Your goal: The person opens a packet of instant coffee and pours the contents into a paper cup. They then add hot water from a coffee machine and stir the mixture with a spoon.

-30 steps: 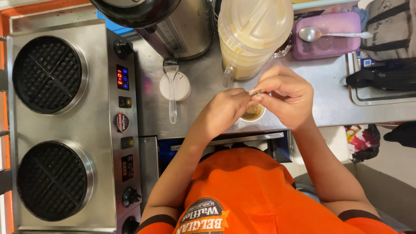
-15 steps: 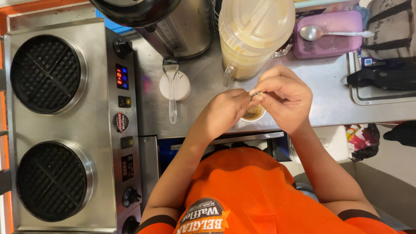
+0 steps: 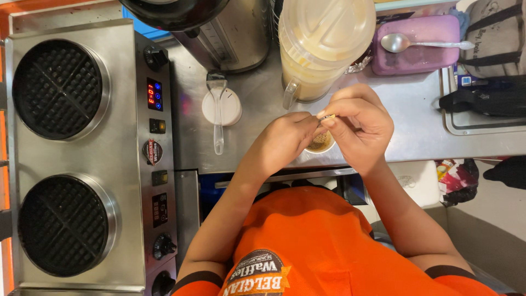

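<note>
Both hands meet over a small cup of brownish crumbs at the tabletop's front edge. The left hand is curled nearly shut, and the right hand is closed too — thumb and fingers of both pinch one small pale bit just above the cup. The risk, as I judge it: the cup sits near the edge, so a nudge could tip it off — or the bit could slip and miss the cup.

You're standing in a small commercial food stall or waffle kitchen: a stainless steel counter, a double round-plate waffle iron with digital controls on your left, a big jug of pale batter at the far side, and an orange work shirt.
</note>
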